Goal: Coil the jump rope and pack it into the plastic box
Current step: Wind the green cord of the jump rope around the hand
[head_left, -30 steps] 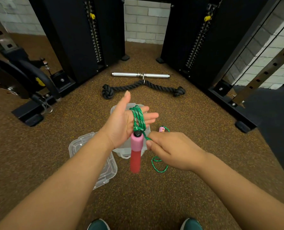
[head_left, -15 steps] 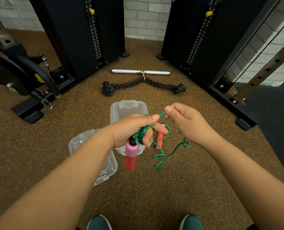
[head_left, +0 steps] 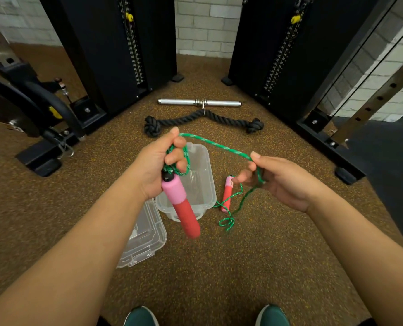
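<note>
My left hand (head_left: pixel 159 165) is closed around several loops of the green jump rope (head_left: pixel 217 145), with one pink-and-red handle (head_left: pixel 181 205) hanging below it. A taut span of rope runs from its thumb to my right hand (head_left: pixel 280 180), which pinches the rope between thumb and fingers. From there the rope drops slack to the floor and ends at the second handle (head_left: pixel 226 194), lying to the right of the clear plastic box (head_left: pixel 207 161). The open box stands on the floor beneath my left hand.
The box's clear lid (head_left: pixel 146 238) lies on the floor left of the box. A black tricep rope (head_left: pixel 204 120) and a metal bar (head_left: pixel 199 103) lie farther ahead. Black cable-machine columns (head_left: pixel 115 50) flank the space, an exercise bike (head_left: pixel 31 109) sits left, and my shoes (head_left: pixel 141 316) show below.
My right hand has moved rightward away from the left, drawing out a longer taut span of rope. The left hand has closed tighter on the coil.
</note>
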A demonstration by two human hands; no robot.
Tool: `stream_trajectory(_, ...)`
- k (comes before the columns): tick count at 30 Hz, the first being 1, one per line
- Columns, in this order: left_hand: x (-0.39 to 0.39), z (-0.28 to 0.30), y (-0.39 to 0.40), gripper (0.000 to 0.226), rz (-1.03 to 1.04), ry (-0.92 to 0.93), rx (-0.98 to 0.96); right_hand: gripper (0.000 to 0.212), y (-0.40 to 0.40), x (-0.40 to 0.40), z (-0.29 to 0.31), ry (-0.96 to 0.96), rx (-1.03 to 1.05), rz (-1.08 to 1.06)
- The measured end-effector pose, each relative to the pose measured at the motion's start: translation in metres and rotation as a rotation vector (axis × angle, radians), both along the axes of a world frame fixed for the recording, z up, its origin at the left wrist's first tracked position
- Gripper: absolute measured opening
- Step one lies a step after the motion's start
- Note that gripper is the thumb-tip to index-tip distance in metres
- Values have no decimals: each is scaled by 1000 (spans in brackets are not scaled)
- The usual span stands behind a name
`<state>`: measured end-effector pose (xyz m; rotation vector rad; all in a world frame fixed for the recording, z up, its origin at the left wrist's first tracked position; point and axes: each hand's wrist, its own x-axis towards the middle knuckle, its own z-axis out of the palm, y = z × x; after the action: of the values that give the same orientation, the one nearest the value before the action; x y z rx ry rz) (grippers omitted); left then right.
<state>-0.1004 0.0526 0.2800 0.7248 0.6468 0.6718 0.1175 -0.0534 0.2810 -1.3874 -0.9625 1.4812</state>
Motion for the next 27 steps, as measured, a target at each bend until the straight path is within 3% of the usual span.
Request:
stream_trajectory(7,-16,-1,14,27,210,-47,-45,25,-3,16,-4,169,-74,-92)
stream_trajectory(9,-17,-2,15,25,225,-43,-44,25,-2,16,-6,69,-65,-103)
stream_trajectory(12,-16,-3,14,26,230,-34,-41,22,-2,14,-9,-333,-24,-166)
stream_trajectory(14,-15,-4,13,26,221,-23,-34,21,-1,14,-10,-482,27,-267)
stream_trajectory(18,-10,-5,11,30,175,-21,-13,31,1,12,-6,-592,112,-466)
stream_trajectory(22,-7,-5,10,30,170,-25,-5,39,2,17,-13,-594,66,-492)
stream_trajectory(27,-14,-4,13,30,188,-24,-25,14,1,25,-15,-539,136,-379)
